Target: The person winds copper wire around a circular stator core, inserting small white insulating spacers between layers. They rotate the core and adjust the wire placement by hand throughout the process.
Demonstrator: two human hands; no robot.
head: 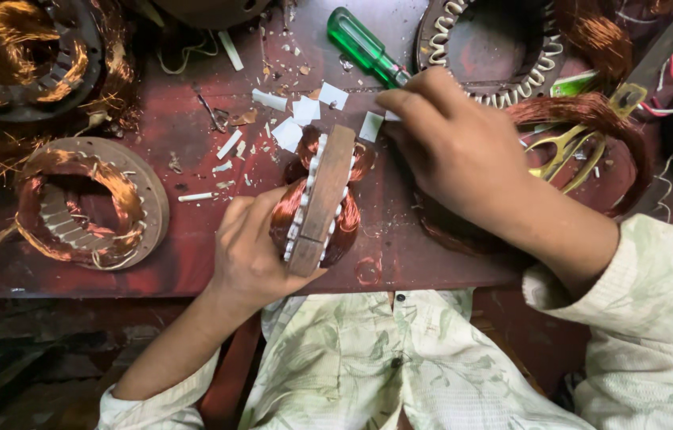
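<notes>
A motor stator (322, 199) with copper windings stands on edge on the red workbench (185, 263) at the front middle. My left hand (253, 247) grips its lower side and holds it upright. My right hand (452, 147) reaches over the bench just right of the stator, with its fingertips pinching a small white paper slip (371, 126) near the stator's top. A green-handled screwdriver (364, 46) lies just beyond that hand.
Another wound stator (89, 203) lies flat at the left, and more sit at the far left (26, 56) and far right (496, 48). White paper scraps (297, 111) litter the middle. Yellow-handled scissors (571, 151) and a copper coil (591, 119) lie at the right.
</notes>
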